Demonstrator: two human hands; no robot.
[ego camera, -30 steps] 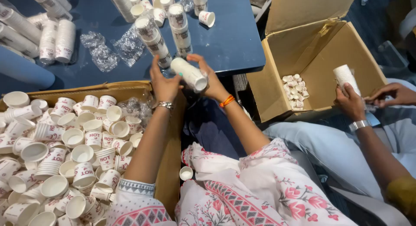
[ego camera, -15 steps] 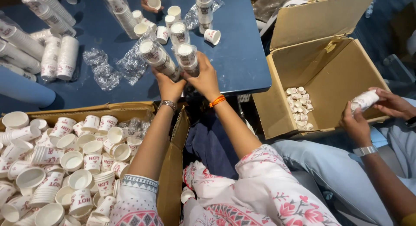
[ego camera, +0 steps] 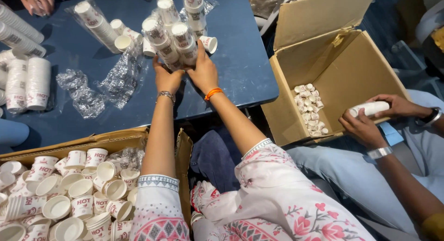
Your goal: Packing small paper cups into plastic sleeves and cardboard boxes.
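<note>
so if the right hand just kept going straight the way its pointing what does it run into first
The right hand points away across the blue table, fingers already against a stack of paper cups. Straight on, it would probably meet the next wrapped stack behind, though depth is unclear.

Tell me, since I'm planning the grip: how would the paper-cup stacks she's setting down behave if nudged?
Likely light: the left hand and right hand handle several cup stacks at once. Lying on the blue table, they'd probably roll. Nested, unwrapped cups may slide apart.
</note>
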